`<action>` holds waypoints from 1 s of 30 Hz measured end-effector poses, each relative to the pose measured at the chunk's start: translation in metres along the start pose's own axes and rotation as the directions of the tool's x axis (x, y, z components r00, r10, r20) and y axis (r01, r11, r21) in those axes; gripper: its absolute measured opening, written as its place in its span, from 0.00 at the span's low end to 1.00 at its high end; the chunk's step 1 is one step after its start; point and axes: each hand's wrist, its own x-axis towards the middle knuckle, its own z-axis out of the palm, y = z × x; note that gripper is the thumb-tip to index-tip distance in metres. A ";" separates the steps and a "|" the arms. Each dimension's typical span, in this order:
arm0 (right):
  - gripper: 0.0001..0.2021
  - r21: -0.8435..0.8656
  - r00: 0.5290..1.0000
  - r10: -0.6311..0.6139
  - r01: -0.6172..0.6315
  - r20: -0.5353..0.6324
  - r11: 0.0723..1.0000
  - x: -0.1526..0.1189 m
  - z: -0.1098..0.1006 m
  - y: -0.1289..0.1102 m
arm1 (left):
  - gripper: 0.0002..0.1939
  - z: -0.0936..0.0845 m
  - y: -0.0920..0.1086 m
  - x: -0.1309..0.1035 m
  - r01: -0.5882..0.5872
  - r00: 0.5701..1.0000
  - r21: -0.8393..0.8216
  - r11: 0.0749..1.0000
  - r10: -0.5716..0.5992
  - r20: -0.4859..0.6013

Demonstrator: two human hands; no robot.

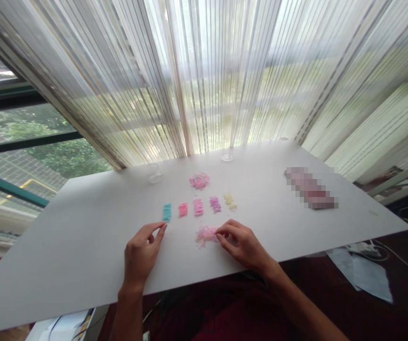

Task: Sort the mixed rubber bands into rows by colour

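Observation:
My left hand (pixel 143 251) is closed in a pinch just below a group of small teal pieces (pixel 167 212); whether anything sits between its fingertips is too small to see. My right hand (pixel 239 241) touches the right side of a loose heap of pink and pale thin pieces (pixel 206 234), thumb and forefinger pinched together. What they grip there cannot be made out. In a row beyond the hands lie a coral-pink group (pixel 183 209), a light pink group (pixel 198 207), a purple group (pixel 215 204) and a pale yellow group (pixel 230 201).
Behind the row is another mixed pinkish heap (pixel 199 180). A clear cup (pixel 155 174) and a clear round lid or dish (pixel 227 157) stand near the back of the white table (pixel 83 227). A blurred-out reddish item (pixel 310 188) lies at right. Striped curtains (pixel 218 85) hang behind.

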 end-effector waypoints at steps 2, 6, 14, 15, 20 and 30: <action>0.06 -0.004 1.000 0.001 -0.001 -0.001 1.000 0.000 0.000 0.000 | 0.14 -0.004 -0.012 0.004 -0.009 1.000 0.071 0.997 0.009 -0.002; 0.06 -0.011 1.000 -0.001 0.001 0.003 1.000 0.001 0.000 0.000 | 0.11 -0.004 -0.024 0.006 0.018 0.999 0.137 0.990 -0.022 0.026; 0.06 -0.012 1.000 0.008 -0.008 0.009 1.000 0.000 0.000 0.001 | 0.07 0.002 -0.019 0.004 0.101 0.987 0.245 0.964 -0.129 0.098; 0.06 -0.011 1.000 0.009 -0.009 0.009 1.000 0.000 0.000 0.001 | 0.07 0.003 -0.019 0.004 0.106 0.985 0.261 0.960 -0.137 0.101; 0.06 -0.006 1.000 0.010 -0.010 0.015 1.000 0.000 0.000 0.001 | 0.07 0.003 -0.018 0.005 0.123 0.982 0.302 0.945 -0.160 0.103; 0.06 -0.058 0.999 -0.016 0.014 -0.036 0.998 0.000 0.001 0.001 | 0.10 0.000 -0.006 0.000 0.002 1.000 0.246 0.969 -0.006 0.016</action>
